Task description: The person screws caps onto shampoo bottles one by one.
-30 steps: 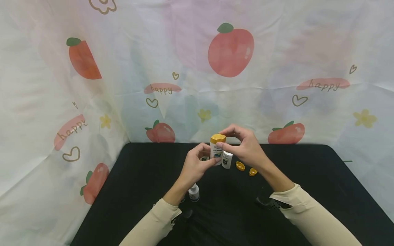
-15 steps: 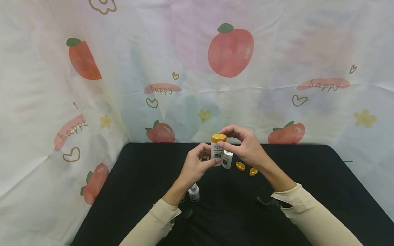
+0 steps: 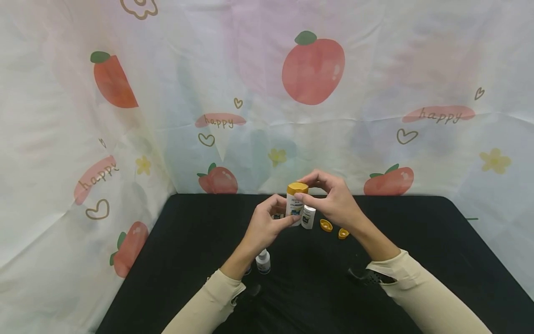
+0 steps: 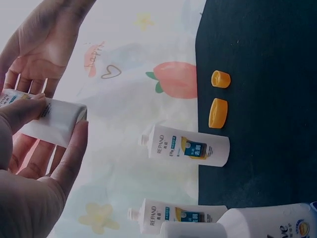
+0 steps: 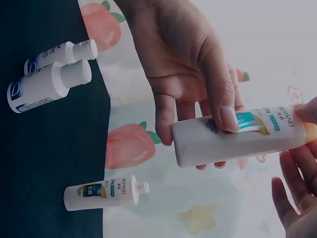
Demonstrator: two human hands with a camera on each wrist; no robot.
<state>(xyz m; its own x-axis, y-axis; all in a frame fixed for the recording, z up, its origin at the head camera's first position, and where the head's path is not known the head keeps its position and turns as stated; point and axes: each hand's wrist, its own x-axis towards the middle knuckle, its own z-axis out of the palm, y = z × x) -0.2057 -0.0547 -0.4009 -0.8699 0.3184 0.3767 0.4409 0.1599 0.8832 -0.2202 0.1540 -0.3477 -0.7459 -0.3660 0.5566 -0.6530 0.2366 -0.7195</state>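
A white shampoo bottle with a yellow cap is held up over the table between both hands. My left hand grips its lower body, the thumb across the label. At the top, my right hand pinches the cap end with thumb and fingers. In the right wrist view, the bottle's bottom points left and the cap is mostly covered by fingers. Beside it stands a second shampoo bottle without a cap, its nozzle bare. Another uncapped one is mostly behind my left hand in the head view.
Two loose yellow caps, one nearer and one farther, lie on the black table to the right. Two white pump-less bottles, one in front and one behind, stand near my left forearm. A printed cloth hangs behind.
The held bottle and its cap have shifted very slightly to the right. Both hands keep nearly the same grip, and the things on the table have not moved.
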